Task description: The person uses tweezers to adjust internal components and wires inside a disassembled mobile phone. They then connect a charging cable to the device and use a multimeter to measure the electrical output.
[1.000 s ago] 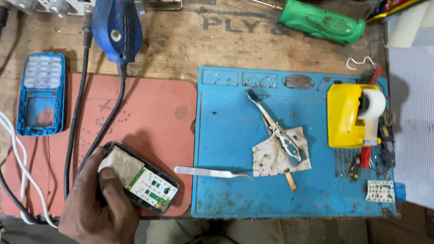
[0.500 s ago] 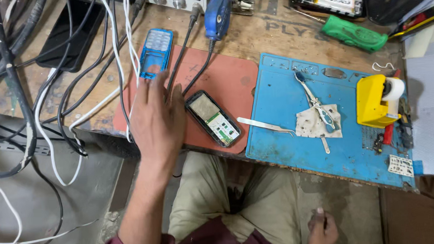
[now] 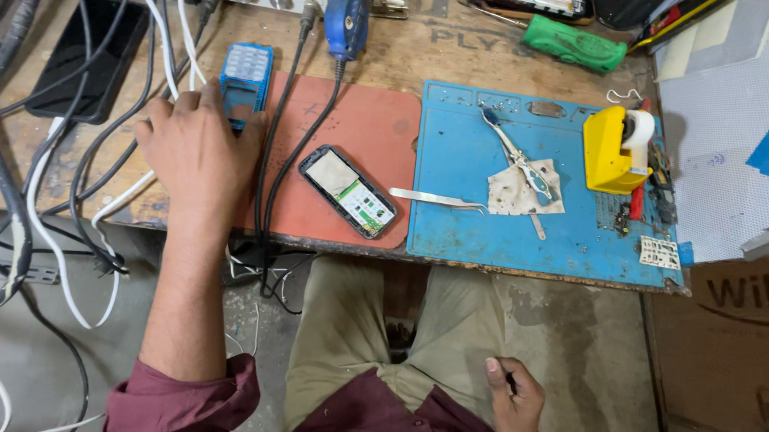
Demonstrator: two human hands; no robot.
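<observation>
Left hand (image 3: 196, 155) lies flat at upper left of the frame, fingers spread and resting on the lower end of the blue keypad (image 3: 245, 79); nothing is gripped. The keypad sits on the bench (image 3: 446, 49) at the top edge of the red mat (image 3: 372, 130), among cables (image 3: 99, 202). It is a blue frame with pale keys, lower part hidden. To lift it well, I judge the fingers should close on its long edges, clear of the cables. Right hand (image 3: 515, 400) rests at the lap, lower centre, loosely curled and empty. Opened phone (image 3: 349, 192) lies just right, apart.
</observation>
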